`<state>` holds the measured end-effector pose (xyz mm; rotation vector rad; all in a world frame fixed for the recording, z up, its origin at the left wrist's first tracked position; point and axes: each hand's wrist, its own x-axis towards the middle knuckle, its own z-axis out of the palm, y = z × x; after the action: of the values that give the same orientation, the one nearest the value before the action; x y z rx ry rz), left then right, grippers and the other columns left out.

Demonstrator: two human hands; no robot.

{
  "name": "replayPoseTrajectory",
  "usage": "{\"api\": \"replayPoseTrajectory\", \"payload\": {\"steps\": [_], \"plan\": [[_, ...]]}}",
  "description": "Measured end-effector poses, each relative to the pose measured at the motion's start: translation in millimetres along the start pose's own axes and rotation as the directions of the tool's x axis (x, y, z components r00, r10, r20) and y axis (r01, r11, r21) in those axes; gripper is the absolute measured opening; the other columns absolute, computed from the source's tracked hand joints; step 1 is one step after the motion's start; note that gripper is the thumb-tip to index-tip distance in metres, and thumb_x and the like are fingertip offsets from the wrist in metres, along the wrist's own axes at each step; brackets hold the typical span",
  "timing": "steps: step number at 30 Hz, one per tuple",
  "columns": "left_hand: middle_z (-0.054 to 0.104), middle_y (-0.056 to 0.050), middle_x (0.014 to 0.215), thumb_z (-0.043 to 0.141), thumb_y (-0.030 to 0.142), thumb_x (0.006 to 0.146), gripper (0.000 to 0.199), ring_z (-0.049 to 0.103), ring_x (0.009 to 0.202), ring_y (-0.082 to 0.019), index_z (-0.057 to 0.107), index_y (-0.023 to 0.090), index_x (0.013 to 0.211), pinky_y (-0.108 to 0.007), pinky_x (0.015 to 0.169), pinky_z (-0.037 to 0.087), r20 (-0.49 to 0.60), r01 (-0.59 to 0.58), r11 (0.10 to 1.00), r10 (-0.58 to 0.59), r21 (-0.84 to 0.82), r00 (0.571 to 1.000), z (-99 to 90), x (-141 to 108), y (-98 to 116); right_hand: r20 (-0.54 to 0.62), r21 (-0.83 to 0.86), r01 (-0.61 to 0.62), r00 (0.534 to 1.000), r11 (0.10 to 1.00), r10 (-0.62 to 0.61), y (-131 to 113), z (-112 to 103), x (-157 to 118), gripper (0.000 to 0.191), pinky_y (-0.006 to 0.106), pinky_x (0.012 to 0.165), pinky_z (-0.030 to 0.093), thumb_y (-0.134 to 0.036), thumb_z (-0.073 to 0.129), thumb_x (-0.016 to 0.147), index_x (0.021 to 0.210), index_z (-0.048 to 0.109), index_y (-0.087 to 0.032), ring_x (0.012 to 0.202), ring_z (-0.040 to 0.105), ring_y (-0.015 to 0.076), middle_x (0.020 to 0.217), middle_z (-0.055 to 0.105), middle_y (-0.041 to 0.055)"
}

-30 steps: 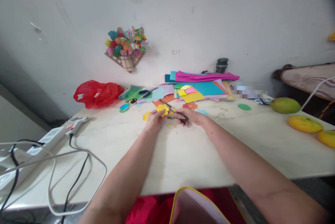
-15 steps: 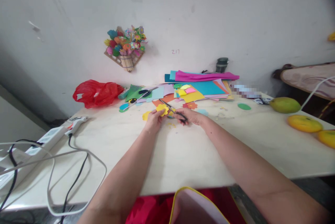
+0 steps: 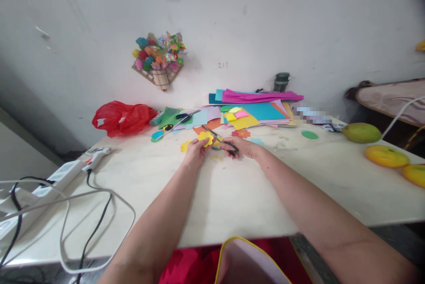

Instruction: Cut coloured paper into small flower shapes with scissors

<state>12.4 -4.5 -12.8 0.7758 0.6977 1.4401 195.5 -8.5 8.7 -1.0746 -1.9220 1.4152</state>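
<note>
On the far left, a white power strip (image 3: 63,177) lies on the table (image 3: 232,204) with loopy cords around it. Next comes a crumpled red plastic bag (image 3: 121,118). On the wall hangs a bunch of bright craft flowers (image 3: 159,58). Below it on the right lie black-handled scissors (image 3: 184,118). The left hand (image 3: 196,149) pinches a yellow paper flower (image 3: 206,139) between thumb and fingers, above the middle of the table. Just to its right are the cutting scissors (image 3: 219,138), with the right hand (image 3: 244,146) wrapped around their dark handles. I can't tell if the blades touch the petals. Behind the right hand is a pile of colored paper (image 3: 265,112). Farther right are a green paper oval (image 3: 310,134) and a greenish mango (image 3: 361,133), with two yellower mangoes (image 3: 387,156) at the end.
</note>
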Motion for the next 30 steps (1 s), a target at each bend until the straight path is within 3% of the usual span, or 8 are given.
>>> {"api": "replayPoseTrajectory", "payload": {"steps": [30], "plan": [[0.069,-0.01,0.084,0.066,0.003,0.066,0.011,0.068,0.081,-0.02,0.065,0.008,0.076,-0.03,0.079,0.055,-0.01,-0.004,1.0,0.004,0.002,1.0,-1.8,3,-2,-0.006,0.022,0.008,1.0,1.0,-0.008,10,0,6,0.028,0.015,0.032,0.026,-0.044,0.056,0.079,0.078,0.051,-0.016,0.039,0.046,0.0051,0.052,0.052,-0.0039]]}}
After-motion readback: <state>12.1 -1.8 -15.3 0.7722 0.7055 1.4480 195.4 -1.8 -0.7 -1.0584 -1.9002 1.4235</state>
